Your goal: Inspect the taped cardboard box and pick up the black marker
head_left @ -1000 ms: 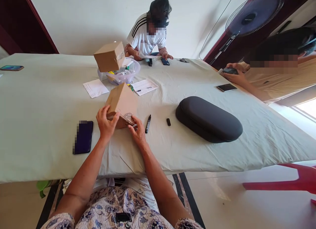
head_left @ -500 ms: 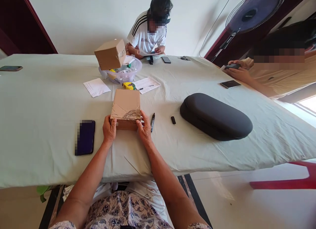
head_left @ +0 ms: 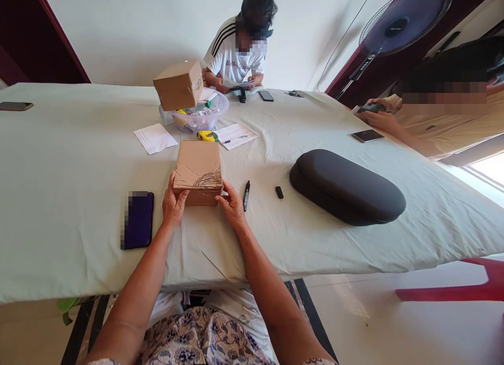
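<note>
A brown cardboard box point(head_left: 199, 168) with black scribbles on its top lies flat on the pale green tablecloth point(head_left: 59, 197) right in front of me. My left hand point(head_left: 173, 203) grips its near left corner, thumb on top. My right hand point(head_left: 233, 205) presses against its near right corner with curled fingers. A black marker point(head_left: 247, 188) lies just right of my right hand, and its small black cap point(head_left: 279, 192) lies further right.
A dark phone point(head_left: 137, 220) lies left of my left hand. A black oval case point(head_left: 346, 186) sits to the right. Beyond the box are a yellow tape measure point(head_left: 207, 136), paper sheets point(head_left: 155, 138), and a plastic bowl point(head_left: 200, 118) bearing another cardboard box point(head_left: 178, 85). Two other people sit at the far and right sides.
The box was tilted up on edge a second ago and now lies flat on the table. Both hands have come to its near corners.
</note>
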The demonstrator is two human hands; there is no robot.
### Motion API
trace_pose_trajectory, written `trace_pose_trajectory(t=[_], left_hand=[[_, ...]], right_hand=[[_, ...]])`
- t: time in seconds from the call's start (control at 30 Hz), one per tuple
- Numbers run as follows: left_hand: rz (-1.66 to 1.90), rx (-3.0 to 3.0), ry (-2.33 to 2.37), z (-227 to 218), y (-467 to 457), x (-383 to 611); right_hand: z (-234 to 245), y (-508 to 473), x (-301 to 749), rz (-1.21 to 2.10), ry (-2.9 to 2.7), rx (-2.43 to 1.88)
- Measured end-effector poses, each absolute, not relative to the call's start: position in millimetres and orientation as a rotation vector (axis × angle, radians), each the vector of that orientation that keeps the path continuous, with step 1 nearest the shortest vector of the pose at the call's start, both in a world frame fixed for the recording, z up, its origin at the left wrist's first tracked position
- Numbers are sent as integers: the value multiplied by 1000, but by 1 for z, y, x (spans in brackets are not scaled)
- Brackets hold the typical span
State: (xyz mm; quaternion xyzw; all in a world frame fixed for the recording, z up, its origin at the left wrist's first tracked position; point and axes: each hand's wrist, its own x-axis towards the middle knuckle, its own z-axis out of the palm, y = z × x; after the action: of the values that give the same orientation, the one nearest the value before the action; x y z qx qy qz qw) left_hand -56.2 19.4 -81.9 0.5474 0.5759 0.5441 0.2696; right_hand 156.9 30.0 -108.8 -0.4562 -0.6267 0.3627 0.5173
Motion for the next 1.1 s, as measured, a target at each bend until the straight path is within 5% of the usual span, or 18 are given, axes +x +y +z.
trace_pose_trajectory(t=[0.67, 1.1], left_hand=[[1638, 1348, 1283, -79, 10, -55], [1472, 1822, 1150, -95, 3, -36]], right_hand=[[-103, 5, 157, 703, -1477, -1127], [-101, 0, 157, 521, -1270, -1286]])
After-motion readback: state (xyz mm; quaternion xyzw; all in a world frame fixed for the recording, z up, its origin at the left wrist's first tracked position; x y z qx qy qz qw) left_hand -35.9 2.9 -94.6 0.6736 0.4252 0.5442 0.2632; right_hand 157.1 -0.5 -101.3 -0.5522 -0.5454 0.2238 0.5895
